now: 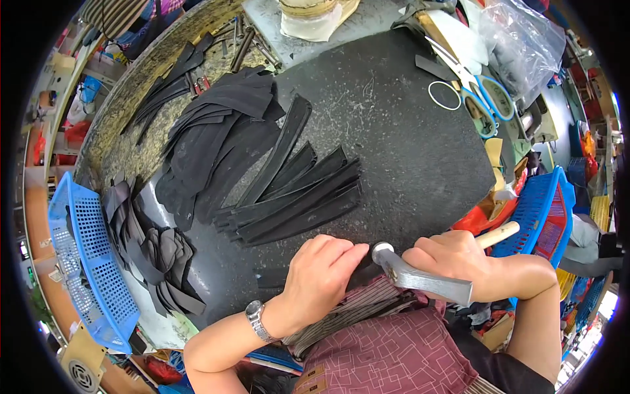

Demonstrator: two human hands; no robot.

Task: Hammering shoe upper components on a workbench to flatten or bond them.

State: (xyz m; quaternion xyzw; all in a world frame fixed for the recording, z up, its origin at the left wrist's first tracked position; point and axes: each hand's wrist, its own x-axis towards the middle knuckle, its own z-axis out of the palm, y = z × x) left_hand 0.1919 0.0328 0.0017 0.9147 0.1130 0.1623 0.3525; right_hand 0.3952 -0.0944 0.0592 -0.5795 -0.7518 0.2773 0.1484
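Observation:
My right hand [453, 256] is wrapped round the pale wooden handle of a hammer [430, 281], whose grey metal head lies close to my left fingertips. At the near edge of the dark work surface, my left hand [321, 276] is closed, thumb and fingers pressed together over a black strip [270, 278]. One end of this strip shows left of my wrist; my hand hides its middle. Just beyond lie several loose black strips with raised edges [295, 197], fanned out. A larger heap of flat black pieces [223, 125] rests behind them to the left.
A blue plastic basket [98, 256] stands at the left beside curled dark strips [157, 256]. Blue-handled scissors [476, 95], a white ring [445, 96] and a clear plastic bag [525, 46] lie at the far right. Another blue basket [535, 210] is at the right.

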